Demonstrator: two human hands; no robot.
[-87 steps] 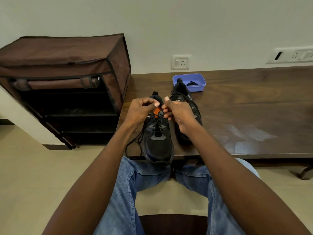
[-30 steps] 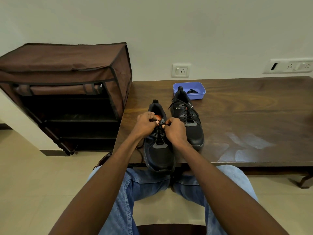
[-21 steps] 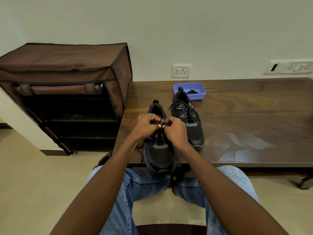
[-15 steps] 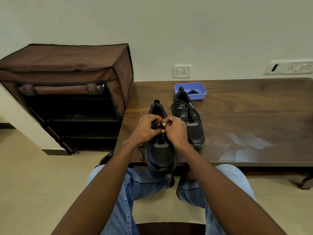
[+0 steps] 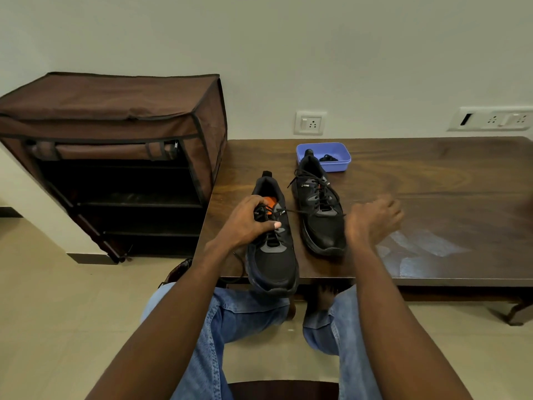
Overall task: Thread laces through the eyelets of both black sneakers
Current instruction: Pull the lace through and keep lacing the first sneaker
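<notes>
A black mesh sneaker with an orange insole point(image 5: 272, 249) is gripped at its tongue by the left hand point(image 5: 248, 223) at the dark wooden table's point(image 5: 432, 197) near edge. A taut black lace point(image 5: 314, 212) is pulled rightward by the blurred right hand point(image 5: 372, 219), across a second, laced black sneaker point(image 5: 320, 209). A blue plastic tray point(image 5: 331, 157) is seen behind.

Two sneakers stand side by side on the worktop point(image 5: 432, 174): left sneaker point(image 5: 272, 255) at the front edge, right sneaker point(image 5: 320, 215) behind it. A tray point(image 5: 340, 164) sits behind the right sneaker. A rack point(image 5: 115, 157) stands left of the worktop.
</notes>
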